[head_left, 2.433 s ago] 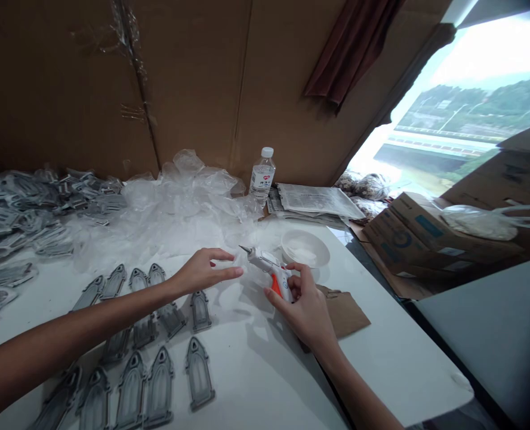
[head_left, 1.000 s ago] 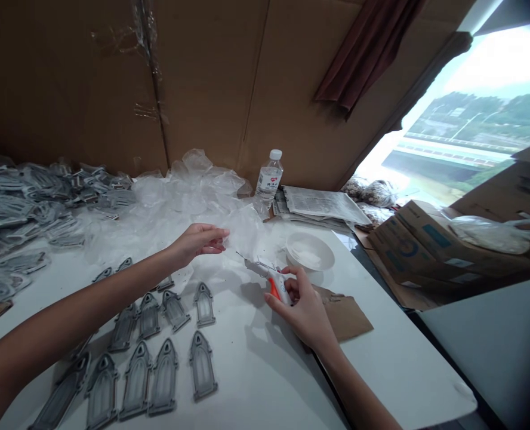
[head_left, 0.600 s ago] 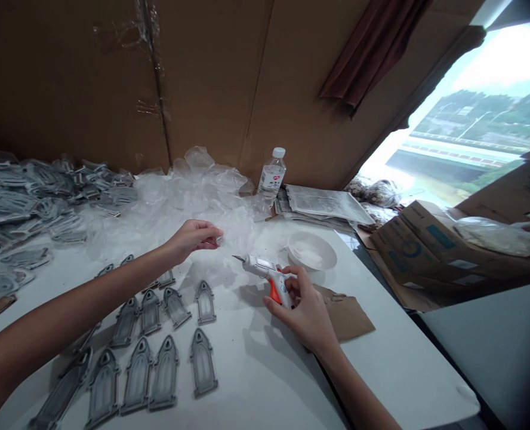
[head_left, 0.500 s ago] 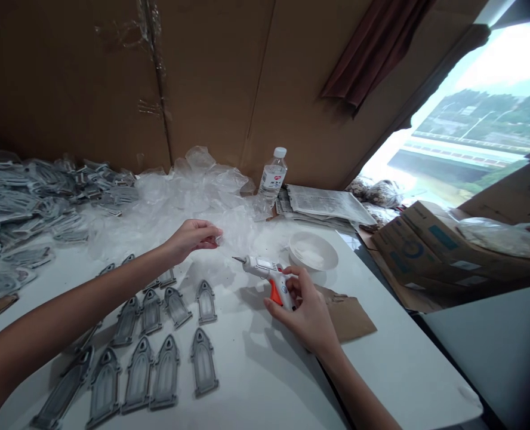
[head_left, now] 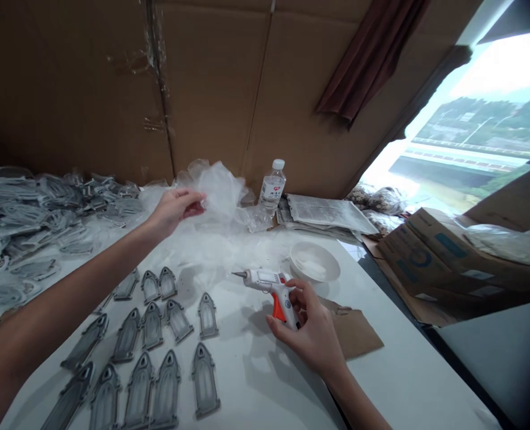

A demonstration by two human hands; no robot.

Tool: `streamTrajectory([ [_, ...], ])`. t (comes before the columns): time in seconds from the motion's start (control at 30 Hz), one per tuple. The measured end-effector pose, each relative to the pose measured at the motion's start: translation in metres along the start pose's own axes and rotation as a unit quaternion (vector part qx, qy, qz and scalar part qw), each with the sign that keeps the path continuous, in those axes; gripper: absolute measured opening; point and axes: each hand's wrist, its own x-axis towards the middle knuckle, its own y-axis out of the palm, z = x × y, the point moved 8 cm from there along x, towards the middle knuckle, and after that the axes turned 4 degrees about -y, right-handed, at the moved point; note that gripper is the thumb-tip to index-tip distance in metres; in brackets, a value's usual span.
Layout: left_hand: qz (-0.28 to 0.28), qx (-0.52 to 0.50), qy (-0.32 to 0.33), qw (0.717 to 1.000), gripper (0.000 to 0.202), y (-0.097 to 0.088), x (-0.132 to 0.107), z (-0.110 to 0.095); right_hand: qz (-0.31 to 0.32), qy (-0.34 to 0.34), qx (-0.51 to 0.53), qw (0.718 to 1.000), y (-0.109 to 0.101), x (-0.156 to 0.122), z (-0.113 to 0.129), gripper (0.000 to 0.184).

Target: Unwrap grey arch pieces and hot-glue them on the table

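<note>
My left hand (head_left: 178, 209) is raised over the back of the table, its fingertips pinched on the edge of a thin, clear plastic sheet (head_left: 222, 188). The sheet overlaps a heap of similar film, so its full outline is hard to make out. My right hand (head_left: 314, 331) is closed around the handle of a white glue gun (head_left: 265, 279) with an orange trigger, its nozzle pointing left. To the left of the gun, several grey arched window-shaped frames (head_left: 165, 388) lie in rough rows, with a single frame (head_left: 208, 316) nearest the gun.
Beside the glue gun are a white bowl (head_left: 332, 263) of whitish pieces and a torn cardboard piece (head_left: 359, 334). A water bottle (head_left: 273, 186) and stacked newspapers (head_left: 332, 214) stand behind. Bagged grey parts (head_left: 36, 203) are piled at the left; cardboard boxes (head_left: 448, 257) sit right.
My left hand has moved back and to the left, lifting the plastic sheet. The right hand keeps hold of the glue gun in nearly the same place. The view has shifted slightly.
</note>
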Motion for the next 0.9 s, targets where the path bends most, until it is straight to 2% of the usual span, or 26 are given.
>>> streamTrajectory([
  [0.13, -0.104, 0.006, 0.16, 0.982, 0.014, -0.023, 0.042, -0.079, 0.005, -0.011, -0.001, 1.0, 0.001, 0.0, -0.002, 0.053],
  [0.2, -0.201, 0.15, 0.306, 0.918, 0.011, -0.035, 0.046, -0.115, 0.006, -0.015, -0.005, 1.0, 0.002, 0.0, -0.003, 0.052],
  [0.23, -0.223, 0.252, 0.349, 0.874, 0.01, -0.034, 0.049, -0.123, 0.006, -0.016, -0.007, 1.0, 0.003, 0.0, -0.004, 0.051],
  [0.27, -0.218, 0.361, 0.359, 0.833, 0.012, -0.03, 0.055, -0.121, 0.007, -0.017, -0.009, 1.0, 0.003, 0.0, -0.004, 0.051],
  [0.4, -0.096, 0.496, 0.314, 0.804, 0.006, -0.031, 0.074, -0.076, 0.006, -0.019, -0.009, 1.0, 0.004, 0.0, -0.005, 0.05],
  [0.5, -0.002, 0.56, 0.282, 0.779, 0.016, -0.031, 0.062, -0.046, -0.008, -0.012, -0.008, 1.0, 0.002, -0.001, -0.004, 0.05],
  [0.6, 0.043, 0.593, 0.28, 0.754, 0.031, -0.027, 0.032, -0.036, -0.006, 0.001, 0.0, 1.0, 0.001, 0.0, -0.004, 0.054],
  [0.7, 0.116, 0.618, 0.273, 0.728, 0.036, -0.01, -0.007, -0.022, -0.006, 0.023, 0.025, 0.999, 0.001, 0.001, -0.008, 0.057],
  [0.8, 0.217, 0.646, 0.23, 0.695, 0.03, 0.012, -0.044, 0.016, -0.011, 0.043, 0.048, 0.998, 0.0, 0.003, -0.014, 0.058],
  [0.87, 0.244, 0.659, 0.198, 0.684, 0.039, 0.021, -0.061, 0.043, -0.011, 0.051, 0.053, 0.997, 0.001, 0.004, -0.017, 0.059],
  [0.9, 0.248, 0.664, 0.184, 0.681, 0.051, 0.024, -0.065, 0.056, -0.011, 0.054, 0.054, 0.997, 0.002, 0.004, -0.018, 0.06],
])
